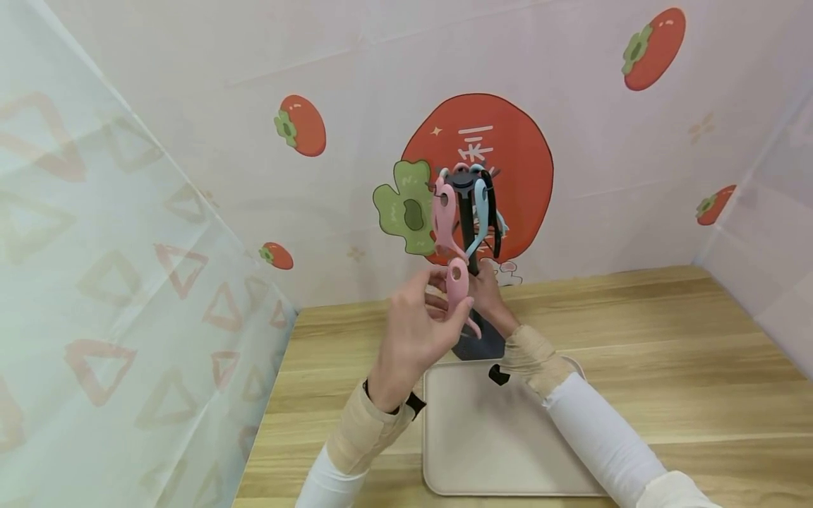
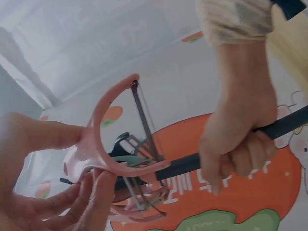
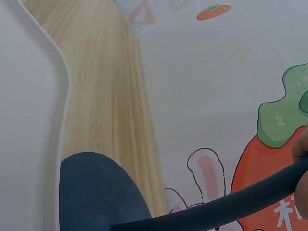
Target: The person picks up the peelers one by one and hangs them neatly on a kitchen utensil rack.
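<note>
My left hand (image 1: 419, 321) pinches a pink peeler (image 1: 457, 282) between thumb and fingers, in front of a black stand (image 1: 466, 219). In the left wrist view its curved pink arms (image 2: 98, 115) show with a dark blade across the gap. Lower on the stand's pole, my right hand (image 2: 240, 130) grips with curled fingers. Around the stand's top hang another pink peeler (image 1: 444, 212), a light blue one (image 1: 481, 212) and a black one (image 1: 495, 226). The right wrist view shows the pole (image 3: 216, 211) rising from its dark base (image 3: 96, 192).
A beige tray (image 1: 508, 444) lies on the wooden table (image 1: 667, 367) just before the stand's base, under my forearms. Close behind stands a wall sheet (image 1: 571, 56) printed with red fruit, and a patterned sheet (image 1: 127, 282) hangs at the left.
</note>
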Demonstrator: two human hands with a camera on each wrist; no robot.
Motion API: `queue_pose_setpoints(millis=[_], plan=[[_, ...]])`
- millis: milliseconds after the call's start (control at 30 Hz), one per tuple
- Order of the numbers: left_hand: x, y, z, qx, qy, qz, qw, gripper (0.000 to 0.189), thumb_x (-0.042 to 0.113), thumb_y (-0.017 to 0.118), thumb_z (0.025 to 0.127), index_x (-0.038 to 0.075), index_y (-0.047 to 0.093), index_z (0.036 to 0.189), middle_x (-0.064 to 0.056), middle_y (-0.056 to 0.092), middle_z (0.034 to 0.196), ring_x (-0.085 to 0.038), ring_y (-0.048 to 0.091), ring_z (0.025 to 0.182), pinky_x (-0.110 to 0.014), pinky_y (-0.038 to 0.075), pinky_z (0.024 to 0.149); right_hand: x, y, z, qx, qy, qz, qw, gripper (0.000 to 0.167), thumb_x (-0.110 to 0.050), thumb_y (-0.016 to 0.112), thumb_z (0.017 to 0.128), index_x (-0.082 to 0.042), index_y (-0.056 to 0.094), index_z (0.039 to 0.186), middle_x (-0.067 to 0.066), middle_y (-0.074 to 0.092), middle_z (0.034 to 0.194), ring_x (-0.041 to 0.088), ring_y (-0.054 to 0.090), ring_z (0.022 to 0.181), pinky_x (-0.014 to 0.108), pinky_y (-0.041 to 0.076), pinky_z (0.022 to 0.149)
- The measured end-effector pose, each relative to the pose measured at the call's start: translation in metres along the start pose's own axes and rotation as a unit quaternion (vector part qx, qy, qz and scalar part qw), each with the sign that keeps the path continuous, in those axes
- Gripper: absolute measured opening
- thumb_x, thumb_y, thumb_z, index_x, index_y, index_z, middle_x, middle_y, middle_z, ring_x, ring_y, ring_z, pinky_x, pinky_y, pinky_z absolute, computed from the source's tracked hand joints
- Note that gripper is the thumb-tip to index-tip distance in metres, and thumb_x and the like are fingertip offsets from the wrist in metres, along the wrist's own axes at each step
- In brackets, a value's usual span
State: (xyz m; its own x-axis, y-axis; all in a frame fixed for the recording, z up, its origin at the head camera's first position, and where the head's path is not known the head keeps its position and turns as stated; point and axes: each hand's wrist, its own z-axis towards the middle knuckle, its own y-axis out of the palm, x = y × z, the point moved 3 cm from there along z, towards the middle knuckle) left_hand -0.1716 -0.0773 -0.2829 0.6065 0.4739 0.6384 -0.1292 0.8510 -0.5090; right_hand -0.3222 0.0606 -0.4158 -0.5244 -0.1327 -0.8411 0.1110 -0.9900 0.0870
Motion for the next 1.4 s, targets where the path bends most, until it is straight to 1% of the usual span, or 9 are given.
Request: queue_pose_setpoints(millis=[167,333,600,733,833,933,1033,1200,1400], plan=[[0.008,-0.003,0.016,0.069,0.039,-0.007,0.9968,0.042,0.019,0.085,0.09,0.002,0.07,0.126,-0.011,0.074,0.099,-0.016,0.076,0.073,-0.02,0.061,0.067,0.002,-0.003,0.0,0.014,-0.012,0.012,0.9998,0.04,-0.001,0.053,0.103,-0.01,0.057,0.064,-0.016,0.045,0.053,-0.001,0.042,0.048,0.018,0.034,0.051],[0.012,-0.005,0.029,0.118,0.069,0.001,0.9906,0.045,0.02,0.086,0.09,0.0,0.071,0.128,-0.013,0.074,0.102,-0.017,0.077,0.078,-0.02,0.061,0.069,0.002,-0.001,-0.002,-0.021,-0.026,0.105,0.9939,0.043,-0.012,0.056,0.109,-0.022,0.058,0.067,-0.017,0.046,0.053,-0.003,0.042,0.042,0.015,0.035,0.045],[0.015,-0.006,0.045,0.145,0.077,0.002,0.9864,0.048,0.02,0.086,0.091,0.001,0.067,0.131,-0.012,0.074,0.108,-0.018,0.078,0.074,-0.024,0.062,0.069,0.002,0.001,-0.002,-0.024,-0.003,0.053,0.9983,0.04,0.002,0.051,0.101,-0.016,0.052,0.065,-0.01,0.038,0.049,0.005,0.031,0.04,0.021,0.029,0.046],[0.019,-0.004,0.053,0.148,0.086,0.004,0.9852,0.047,0.019,0.085,0.091,0.0,0.067,0.13,-0.013,0.07,0.111,-0.019,0.076,0.074,-0.025,0.062,0.069,0.003,0.003,-0.001,-0.039,-0.021,0.133,0.9901,0.042,-0.005,0.054,0.106,-0.022,0.057,0.067,-0.007,0.034,0.051,0.009,0.025,0.042,0.027,0.024,0.046],[0.023,0.0,0.06,0.151,0.09,0.014,0.9843,0.046,0.019,0.084,0.092,-0.001,0.067,0.13,-0.013,0.068,0.113,-0.02,0.075,0.077,-0.023,0.062,0.069,0.002,0.003,0.0,-0.047,-0.039,0.172,0.9832,0.03,-0.017,0.057,0.11,-0.026,0.065,0.083,-0.006,0.038,0.053,0.012,0.027,0.042,0.031,0.024,0.046],[0.025,0.003,0.066,0.156,0.093,0.031,0.9828,0.049,0.02,0.085,0.091,-0.001,0.067,0.132,-0.014,0.068,0.113,-0.02,0.074,0.078,-0.021,0.061,0.068,0.0,0.002,0.001,-0.038,-0.047,0.151,0.9867,0.027,-0.03,0.06,0.111,-0.027,0.064,0.085,-0.008,0.041,0.053,0.011,0.031,0.041,0.03,0.027,0.045],[0.026,0.006,0.07,0.163,0.097,0.061,0.9799,0.052,0.021,0.085,0.091,-0.001,0.065,0.134,-0.014,0.069,0.113,-0.02,0.072,0.082,-0.02,0.06,0.069,-0.001,0.002,0.002,-0.033,-0.042,0.12,0.9914,0.043,-0.032,0.058,0.111,-0.022,0.053,0.07,-0.011,0.039,0.051,0.007,0.03,0.04,0.027,0.027,0.044],[0.025,0.01,0.073,0.17,0.097,0.094,0.9762,0.055,0.022,0.084,0.091,-0.002,0.064,0.136,-0.015,0.068,0.115,-0.022,0.07,0.088,-0.025,0.061,0.071,-0.001,0.0,-0.001,-0.025,-0.018,0.094,0.9951,0.051,-0.014,0.051,0.112,-0.013,0.045,0.061,-0.012,0.039,0.052,0.005,0.032,0.041,0.023,0.031,0.046],[0.024,0.012,0.074,0.168,0.092,0.096,0.9767,0.055,0.022,0.085,0.09,-0.001,0.064,0.135,-0.015,0.066,0.112,-0.021,0.07,0.083,-0.026,0.061,0.07,0.0,-0.001,-0.003,-0.015,0.038,0.061,0.9973,0.053,-0.006,0.048,0.109,-0.017,0.044,0.058,-0.014,0.038,0.051,0.004,0.032,0.043,0.022,0.03,0.048]])
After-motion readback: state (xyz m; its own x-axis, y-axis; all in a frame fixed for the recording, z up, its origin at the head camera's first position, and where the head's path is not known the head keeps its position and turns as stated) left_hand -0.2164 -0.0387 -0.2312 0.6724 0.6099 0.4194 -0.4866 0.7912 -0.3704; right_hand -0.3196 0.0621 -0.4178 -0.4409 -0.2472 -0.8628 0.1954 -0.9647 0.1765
